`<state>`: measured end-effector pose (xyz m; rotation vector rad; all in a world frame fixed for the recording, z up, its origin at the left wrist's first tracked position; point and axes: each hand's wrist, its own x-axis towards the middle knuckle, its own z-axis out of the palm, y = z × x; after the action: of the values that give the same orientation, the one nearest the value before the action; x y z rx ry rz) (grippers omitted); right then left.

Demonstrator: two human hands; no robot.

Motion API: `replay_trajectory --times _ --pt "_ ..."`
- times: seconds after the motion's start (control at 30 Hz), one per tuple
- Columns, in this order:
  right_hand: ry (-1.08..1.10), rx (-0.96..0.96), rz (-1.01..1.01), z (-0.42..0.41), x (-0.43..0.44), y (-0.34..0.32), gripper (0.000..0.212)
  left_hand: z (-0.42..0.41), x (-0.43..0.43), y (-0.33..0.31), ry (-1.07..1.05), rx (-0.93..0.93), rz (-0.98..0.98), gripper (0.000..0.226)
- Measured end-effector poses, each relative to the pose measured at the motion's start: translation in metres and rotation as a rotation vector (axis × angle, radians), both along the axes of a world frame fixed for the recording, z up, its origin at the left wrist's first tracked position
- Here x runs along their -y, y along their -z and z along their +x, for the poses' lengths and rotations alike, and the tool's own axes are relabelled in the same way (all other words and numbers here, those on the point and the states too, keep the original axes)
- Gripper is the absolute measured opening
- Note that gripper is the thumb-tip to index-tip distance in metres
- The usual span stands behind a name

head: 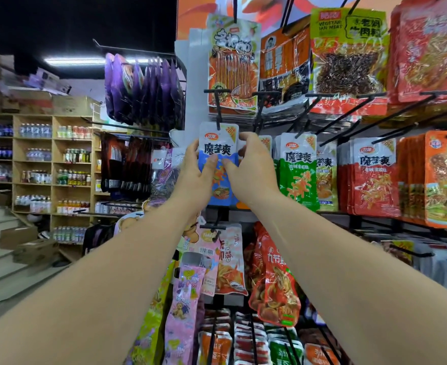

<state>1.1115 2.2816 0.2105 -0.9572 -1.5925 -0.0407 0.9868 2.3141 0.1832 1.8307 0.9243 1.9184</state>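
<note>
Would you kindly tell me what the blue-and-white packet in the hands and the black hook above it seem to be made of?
The blue-and-white packet, pinched by the left hand and right hand, looks like thin printed plastic film, glossy: it has a flat sealed top edge and soft sheen. The black hook looks like metal rod with a matte coating, though plastic cannot be excluded.

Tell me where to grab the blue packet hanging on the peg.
Grip the blue packet at its side edges, left hand from the left, right hand from the right. It hangs flat from the peg through its top, so both edges are free.
</note>
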Motion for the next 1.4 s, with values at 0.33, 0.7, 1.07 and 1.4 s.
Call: replay_trajectory --times 0.33,0.7,1.07,1.4 --pt "0.015 0.037 0.045 -0.001 0.004 -0.008 0.078 -0.004 0.005 0.0 -0.211 -0.182 0.123 0.069" --pt "0.138 0.377 -0.064 0.01 0.001 -0.007 0.087 -0.016 0.0 0.013 -0.388 -0.519 0.166 0.071" --pt "0.146 0.3 -0.038 0.026 0.039 0.02 0.077 -0.02 0.046 0.018 -0.474 -0.554 0.092 0.072" --pt "0.063 0.337 -0.003 0.052 0.114 0.094 0.058 -0.031 0.13 0.06 -0.551 -0.486 -0.029 0.066"
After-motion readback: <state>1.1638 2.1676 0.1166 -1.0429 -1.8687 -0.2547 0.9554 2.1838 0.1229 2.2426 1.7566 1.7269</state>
